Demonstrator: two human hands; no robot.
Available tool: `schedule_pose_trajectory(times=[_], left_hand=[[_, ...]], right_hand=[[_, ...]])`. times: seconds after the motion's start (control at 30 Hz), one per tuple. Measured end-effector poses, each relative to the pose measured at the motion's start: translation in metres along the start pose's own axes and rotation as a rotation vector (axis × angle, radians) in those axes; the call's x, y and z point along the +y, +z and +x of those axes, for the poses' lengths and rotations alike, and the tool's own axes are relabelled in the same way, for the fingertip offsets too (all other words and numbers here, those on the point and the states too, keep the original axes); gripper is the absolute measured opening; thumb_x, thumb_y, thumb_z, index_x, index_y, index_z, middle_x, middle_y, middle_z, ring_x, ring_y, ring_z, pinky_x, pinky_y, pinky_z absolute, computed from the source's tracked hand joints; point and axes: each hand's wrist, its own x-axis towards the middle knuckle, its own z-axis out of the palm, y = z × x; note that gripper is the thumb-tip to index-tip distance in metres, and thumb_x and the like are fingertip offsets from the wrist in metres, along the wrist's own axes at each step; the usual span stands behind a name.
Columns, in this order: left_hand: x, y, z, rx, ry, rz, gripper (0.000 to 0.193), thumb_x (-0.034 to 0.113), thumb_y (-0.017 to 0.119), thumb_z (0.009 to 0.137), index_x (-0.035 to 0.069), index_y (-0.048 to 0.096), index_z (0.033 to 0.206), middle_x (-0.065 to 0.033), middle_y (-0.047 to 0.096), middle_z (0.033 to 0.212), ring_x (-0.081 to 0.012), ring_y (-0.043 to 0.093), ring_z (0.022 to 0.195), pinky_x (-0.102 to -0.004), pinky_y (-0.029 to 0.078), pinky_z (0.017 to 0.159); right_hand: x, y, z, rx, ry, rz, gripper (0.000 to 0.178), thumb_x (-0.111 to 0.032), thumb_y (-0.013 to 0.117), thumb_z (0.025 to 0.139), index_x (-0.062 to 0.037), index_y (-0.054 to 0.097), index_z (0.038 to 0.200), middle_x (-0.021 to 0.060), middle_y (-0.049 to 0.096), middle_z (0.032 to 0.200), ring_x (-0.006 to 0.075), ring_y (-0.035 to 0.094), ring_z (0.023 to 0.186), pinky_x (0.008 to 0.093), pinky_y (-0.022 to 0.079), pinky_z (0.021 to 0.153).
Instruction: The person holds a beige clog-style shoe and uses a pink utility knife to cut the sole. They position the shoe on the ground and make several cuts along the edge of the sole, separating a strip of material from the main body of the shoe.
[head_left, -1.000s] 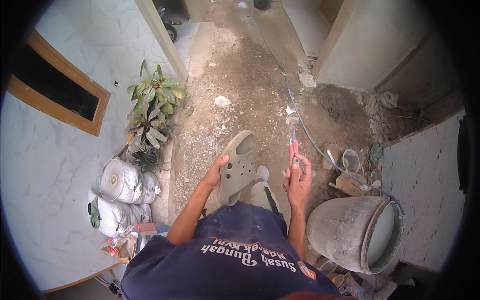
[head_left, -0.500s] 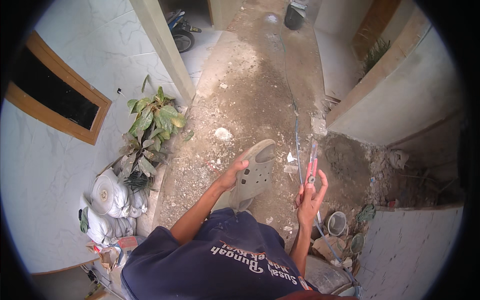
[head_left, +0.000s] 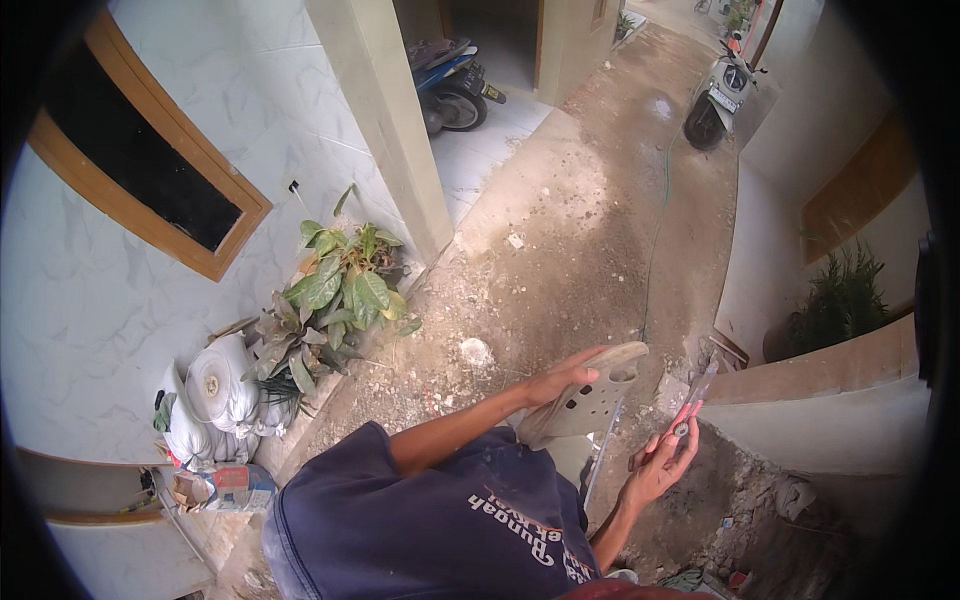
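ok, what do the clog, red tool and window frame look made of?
Clog: probably moulded foam or rubber, matt; thick, evenly coloured shell with holes.
Red tool: handle probably smooth plastic, by its bright colour; pale tip unclear.
Window frame: likely wood, perhaps varnished; orange-brown tone.

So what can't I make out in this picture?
All in the head view:
- Left hand: some fingers, hidden behind the clog.
- Red-handled tool in the right hand: its pale tip is too small and faint to read.
- Blue motorbike: partly hidden by the pillar.
- Navy shirt: cut off by the lower edge.
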Motion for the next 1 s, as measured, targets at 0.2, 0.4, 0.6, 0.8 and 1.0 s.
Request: schedule_pose_trajectory(times=[0.2,0.4,0.6,0.8,1.0], left_hand=[[0.02,-0.058,0.098,0.043,0.038,-0.054,0.097,0.057,0.064,0.098,0.003,0.027,0.171,-0.0159,0.04,0.167,-0.0279,0.041,0.153,-0.0445,0.031,0.126],[0.038,-0.083,0.202,0.141,0.117,-0.012,0.096,0.057,0.063,0.099,0.004,0.028,0.171,-0.0161,0.042,0.167,-0.0285,0.042,0.151,-0.0455,0.032,0.125],[0.049,-0.1,0.32,0.232,0.093,-0.113,0.091,0.053,0.059,0.102,0.005,0.027,0.172,-0.0168,0.042,0.167,-0.0284,0.042,0.152,-0.0455,0.033,0.125],[0.059,-0.11,0.412,0.195,0.074,0.008,0.092,0.054,0.059,0.102,0.004,0.025,0.172,-0.0165,0.035,0.171,-0.0284,0.035,0.155,-0.0444,0.029,0.127],[0.076,-0.118,0.495,0.117,0.048,0.019,0.091,0.053,0.061,0.101,0.007,0.027,0.172,-0.016,0.039,0.168,-0.028,0.038,0.152,-0.0443,0.031,0.125]], right_hand=[[0.02,0.025,0.121,0.01,-0.003,0.066,0.044,-0.032,0.054,0.117,-0.0141,0.047,0.156,0.0028,0.06,0.086,0.0033,0.041,0.048,0.0213,0.031,0.04],[0.035,0.044,0.273,-0.218,0.07,0.05,0.036,-0.02,0.052,0.116,-0.0089,0.049,0.149,0.0074,0.065,0.094,0.0054,0.048,0.043,0.0245,0.044,0.037],[0.05,0.065,0.418,-0.267,-0.061,-0.056,0.035,-0.02,0.063,0.111,-0.006,0.051,0.141,0.0063,0.063,0.09,0.0066,0.049,0.045,0.0243,0.044,0.039],[0.062,0.065,0.491,-0.166,-0.034,-0.112,0.042,-0.024,0.067,0.11,-0.0127,0.052,0.148,0.0054,0.062,0.093,0.0047,0.052,0.058,0.0221,0.042,0.04],[0.073,0.056,0.557,-0.096,-0.101,-0.131,0.035,-0.027,0.061,0.113,-0.0064,0.055,0.141,0.0063,0.062,0.09,0.0053,0.048,0.053,0.0221,0.043,0.038]])
